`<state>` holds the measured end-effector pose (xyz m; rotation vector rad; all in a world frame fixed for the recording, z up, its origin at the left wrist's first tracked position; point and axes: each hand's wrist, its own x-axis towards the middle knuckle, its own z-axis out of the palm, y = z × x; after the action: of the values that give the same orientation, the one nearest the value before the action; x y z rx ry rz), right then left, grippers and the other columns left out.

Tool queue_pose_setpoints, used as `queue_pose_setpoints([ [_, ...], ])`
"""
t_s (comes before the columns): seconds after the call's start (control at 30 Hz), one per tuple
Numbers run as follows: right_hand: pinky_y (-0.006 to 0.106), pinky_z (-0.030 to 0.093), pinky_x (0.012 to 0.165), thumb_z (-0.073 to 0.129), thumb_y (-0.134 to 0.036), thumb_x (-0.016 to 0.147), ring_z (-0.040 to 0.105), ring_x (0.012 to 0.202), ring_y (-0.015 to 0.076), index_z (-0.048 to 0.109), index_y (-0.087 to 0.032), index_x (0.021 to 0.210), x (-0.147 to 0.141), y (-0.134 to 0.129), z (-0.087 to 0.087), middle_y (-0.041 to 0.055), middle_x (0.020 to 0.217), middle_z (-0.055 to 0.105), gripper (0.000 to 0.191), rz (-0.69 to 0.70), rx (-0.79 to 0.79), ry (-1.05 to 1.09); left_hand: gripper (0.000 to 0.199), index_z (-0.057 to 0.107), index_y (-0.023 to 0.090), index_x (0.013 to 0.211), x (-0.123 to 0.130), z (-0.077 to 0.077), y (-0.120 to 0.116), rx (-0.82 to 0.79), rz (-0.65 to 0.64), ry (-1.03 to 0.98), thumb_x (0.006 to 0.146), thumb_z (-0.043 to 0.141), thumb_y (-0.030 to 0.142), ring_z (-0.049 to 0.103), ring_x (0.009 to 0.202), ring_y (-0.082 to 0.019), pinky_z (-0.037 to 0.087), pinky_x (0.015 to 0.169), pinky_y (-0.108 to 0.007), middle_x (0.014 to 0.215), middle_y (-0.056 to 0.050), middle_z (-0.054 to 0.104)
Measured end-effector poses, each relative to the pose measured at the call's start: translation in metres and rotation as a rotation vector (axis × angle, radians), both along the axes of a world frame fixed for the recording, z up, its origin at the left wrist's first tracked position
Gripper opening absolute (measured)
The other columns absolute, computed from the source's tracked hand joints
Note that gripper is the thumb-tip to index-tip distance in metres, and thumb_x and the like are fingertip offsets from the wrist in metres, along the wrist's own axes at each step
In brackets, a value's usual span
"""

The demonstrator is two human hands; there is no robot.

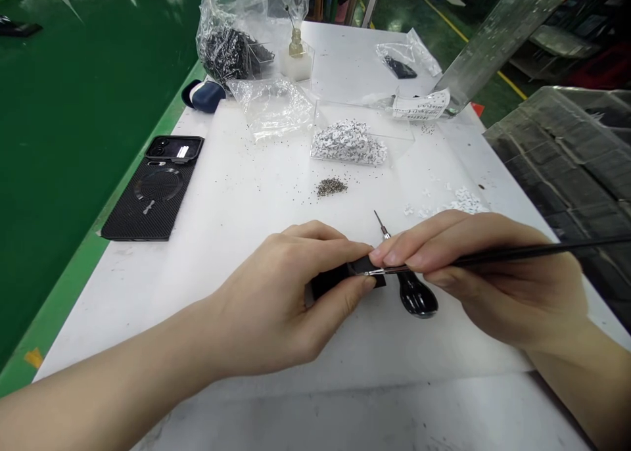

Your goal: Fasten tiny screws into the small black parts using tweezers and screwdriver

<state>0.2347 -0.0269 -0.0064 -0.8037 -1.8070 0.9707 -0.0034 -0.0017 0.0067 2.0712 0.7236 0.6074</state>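
Note:
My left hand [290,293] is closed round a small black block-like part [328,281], gripping it between thumb and fingers; much of the part is hidden. In my right hand [493,273] is a long, thin black tool with a silver tip [542,249], pinched near its front end. Its tip touches or nearly touches the part, beside my left thumb. Between the hands, a screwdriver [418,296] with a glossy black handle lies on the white foam sheet [256,208], its shaft partly covered by my right fingers.
Beyond my hands lie a pile of tiny metal pieces [332,187] and a clear tray [348,142] of small white parts. Loose white pieces [466,201] lie at right. A phone [173,149], a small bottle [296,45] and a bag of black parts [231,50] stand farther off.

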Motion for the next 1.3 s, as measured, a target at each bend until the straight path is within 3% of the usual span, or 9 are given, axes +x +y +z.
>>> queue_pose_setpoints([
  [0.6, 0.032, 0.065, 0.085, 0.07, -0.01, 0.09, 0.077, 0.094, 0.0195, 0.077, -0.027, 0.104, -0.0061, -0.0004, -0.0006, 0.0029, 0.096, 0.08, 0.023, -0.049, -0.023, 0.071, 0.016, 0.071, 0.017, 0.103, 0.0004, 0.0003, -0.0003, -0.005, 0.009, -0.003, 0.1, 0.055, 0.019, 0.069, 0.094, -0.018, 0.057, 0.086, -0.029, 0.094, -0.003, 0.074],
  [1.3, 0.035, 0.065, 0.084, 0.069, -0.01, 0.091, 0.077, 0.093, 0.0203, 0.076, -0.027, 0.106, -0.0049, -0.0012, -0.0002, 0.0018, 0.099, 0.08, 0.024, -0.063, -0.014, 0.052, 0.014, 0.071, 0.015, 0.097, 0.0009, -0.0034, -0.0005, 0.01, 0.015, -0.044, 0.098, 0.058, 0.018, 0.067, 0.088, -0.015, 0.051, 0.081, -0.026, 0.084, 0.0, 0.071],
])
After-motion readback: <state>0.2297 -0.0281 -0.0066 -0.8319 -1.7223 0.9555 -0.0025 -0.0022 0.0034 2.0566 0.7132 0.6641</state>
